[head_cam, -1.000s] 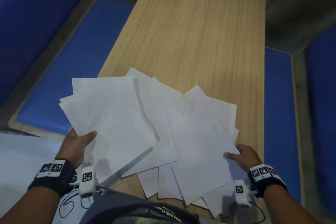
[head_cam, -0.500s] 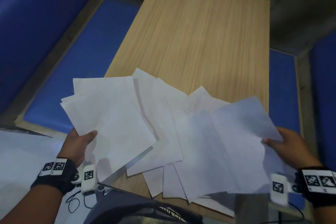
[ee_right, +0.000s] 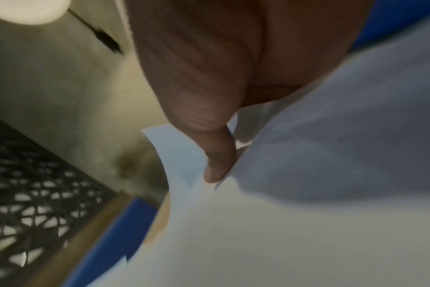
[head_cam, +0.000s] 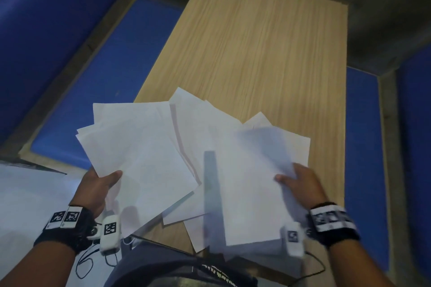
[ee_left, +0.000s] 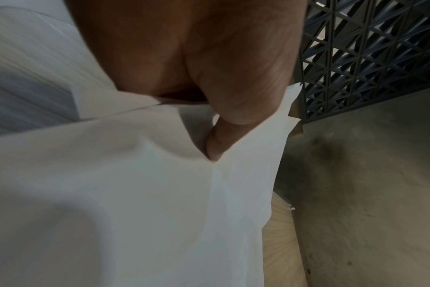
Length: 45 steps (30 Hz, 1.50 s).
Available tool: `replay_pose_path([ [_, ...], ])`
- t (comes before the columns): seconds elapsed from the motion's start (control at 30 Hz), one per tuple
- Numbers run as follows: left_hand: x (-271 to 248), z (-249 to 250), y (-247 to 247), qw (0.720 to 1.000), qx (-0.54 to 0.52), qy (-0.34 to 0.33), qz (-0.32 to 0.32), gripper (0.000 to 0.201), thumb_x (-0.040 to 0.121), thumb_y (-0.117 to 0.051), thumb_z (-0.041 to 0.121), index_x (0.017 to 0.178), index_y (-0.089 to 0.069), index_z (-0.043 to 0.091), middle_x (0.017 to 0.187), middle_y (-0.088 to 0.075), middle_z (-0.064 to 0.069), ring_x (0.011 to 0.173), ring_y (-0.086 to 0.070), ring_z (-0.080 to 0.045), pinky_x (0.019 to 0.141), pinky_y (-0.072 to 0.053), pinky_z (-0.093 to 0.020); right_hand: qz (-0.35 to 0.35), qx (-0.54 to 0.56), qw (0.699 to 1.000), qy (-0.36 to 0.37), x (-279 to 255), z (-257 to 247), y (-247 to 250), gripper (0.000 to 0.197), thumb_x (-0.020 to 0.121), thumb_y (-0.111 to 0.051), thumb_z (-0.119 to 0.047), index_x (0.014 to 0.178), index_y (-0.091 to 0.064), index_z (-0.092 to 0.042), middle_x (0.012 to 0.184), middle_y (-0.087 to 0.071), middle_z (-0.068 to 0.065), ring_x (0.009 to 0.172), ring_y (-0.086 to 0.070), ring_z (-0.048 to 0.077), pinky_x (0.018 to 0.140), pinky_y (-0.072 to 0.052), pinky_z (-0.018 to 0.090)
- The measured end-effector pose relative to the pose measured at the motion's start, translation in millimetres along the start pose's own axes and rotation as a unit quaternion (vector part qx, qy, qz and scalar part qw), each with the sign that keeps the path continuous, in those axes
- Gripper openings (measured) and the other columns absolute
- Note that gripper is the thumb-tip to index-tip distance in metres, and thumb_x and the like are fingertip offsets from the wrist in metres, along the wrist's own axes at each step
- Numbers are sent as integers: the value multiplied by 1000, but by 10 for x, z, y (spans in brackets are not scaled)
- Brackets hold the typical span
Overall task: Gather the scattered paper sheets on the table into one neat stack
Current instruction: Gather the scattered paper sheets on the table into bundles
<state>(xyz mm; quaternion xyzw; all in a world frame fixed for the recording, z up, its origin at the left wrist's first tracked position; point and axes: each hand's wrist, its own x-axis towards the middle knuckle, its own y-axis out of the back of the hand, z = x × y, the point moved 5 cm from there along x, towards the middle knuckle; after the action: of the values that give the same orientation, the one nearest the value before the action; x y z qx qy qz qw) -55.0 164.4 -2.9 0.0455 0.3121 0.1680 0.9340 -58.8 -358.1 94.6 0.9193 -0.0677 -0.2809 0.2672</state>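
Pinching a fanned bundle (head_cam: 137, 158) with our left hand (head_cam: 96, 187), we lift one sheet (head_cam: 251, 184) in our right hand (head_cam: 300, 182), thumb on top. More papers (head_cam: 198, 137) overlap the near table (head_cam: 263, 53) edge; the far half lies bare. Wrist views show a lattice panel (ee_left: 371, 54).

Right hand's sheet (head_cam: 254, 184): motion-blurred in the head view; its edges smear, so how many sheets it holds cannot be told.
Right hand (head_cam: 300, 184): fingers hidden beneath the paper; only the thumb shows on top.
Left hand (head_cam: 95, 186): fingers hidden under its sheets (head_cam: 137, 151); thumb alone visible.
Lower sheets (head_cam: 198, 233): mostly covered by upper ones; count unclear.
Counter (head_cam: 261, 53): near edge hidden by paper and the person's body.
Right wrist view: blurred throughout; background lattice (ee_right: 29, 209) indistinct.
Left wrist view: palm cut off by the top edge.
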Motion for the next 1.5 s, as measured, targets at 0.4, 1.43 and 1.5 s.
replay_pose_path([
  [0.4, 10, -23, 40, 999, -22, 16, 19, 47, 97, -61, -2, 143, -53, 4, 131, -65, -14, 118, -60, -31, 99, -44, -41, 42, -248, 940, -231, 241, 653, -949, 99, 53, -90, -47, 128, -37, -11, 129, -52, 14, 122, -48, 36, 97, -42, 54],
  [1.43, 179, 178, 845, 994, 22, -23, 109, 38, 93, -71, 13, 130, -64, 14, 121, -69, -7, 117, -63, -32, 102, -44, -44, -34, -89, 995, -37, 567, -322, -1570, 53, 72, -84, -18, 118, -61, -5, 115, -67, 10, 101, -63, 25, 79, -50, 28],
  [1.5, 184, 162, 917, 994, 16, -22, 105, 40, 92, -72, 16, 131, -64, 18, 122, -70, -5, 117, -63, -32, 104, -44, -48, -24, -161, 983, -80, 598, -204, -1685, 66, 72, -84, -26, 126, -54, -4, 125, -61, 13, 114, -59, 31, 89, -52, 37],
])
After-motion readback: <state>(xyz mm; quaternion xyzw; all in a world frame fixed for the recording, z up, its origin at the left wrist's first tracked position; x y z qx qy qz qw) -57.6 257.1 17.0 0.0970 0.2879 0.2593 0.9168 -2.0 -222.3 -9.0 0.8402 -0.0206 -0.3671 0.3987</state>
